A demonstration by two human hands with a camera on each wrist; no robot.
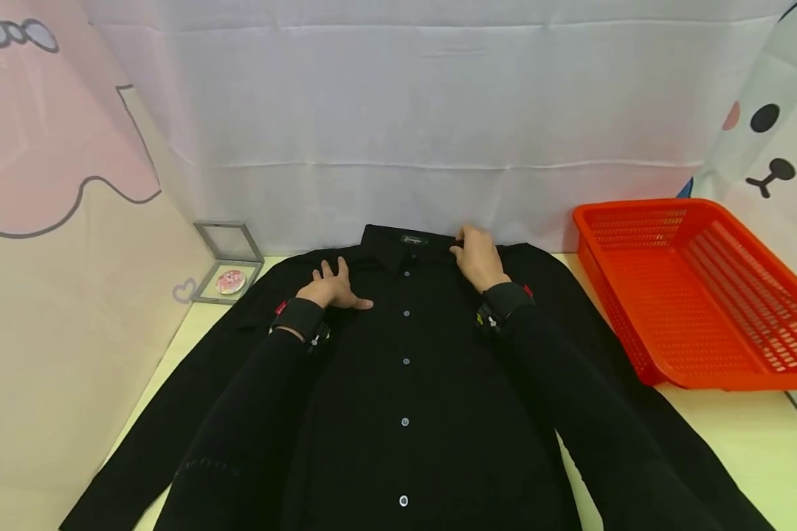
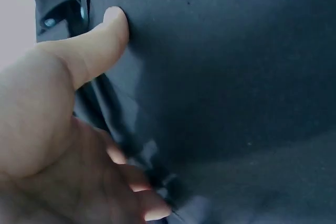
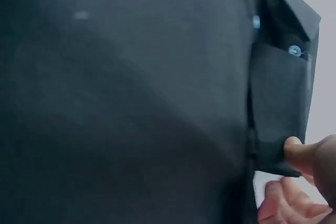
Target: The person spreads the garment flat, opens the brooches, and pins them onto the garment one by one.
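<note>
A black button-up shirt (image 1: pixel 365 398) lies spread out face up, its collar (image 1: pixel 387 249) at the far end against the white backdrop. My left hand (image 1: pixel 332 287) rests on the shirt's left chest near the shoulder, fingers spread and thumb pointing toward the button row. In the left wrist view the thumb (image 2: pixel 100 45) lies straight along the fabric. At the right side of the collar, my right hand (image 1: pixel 480 259) pinches the collar's edge. The right wrist view has the thumb on top of the collar flap (image 3: pixel 278 103), with the other fingers below its edge.
To the right stands a red plastic basket (image 1: pixel 664 380), close beside the shirt's right sleeve. A small grey-framed open box (image 1: pixel 202 295) holding a round pink item (image 1: pixel 230 281) sits at the back left. Pale yellow tabletop (image 1: pixel 724 420) shows around the shirt.
</note>
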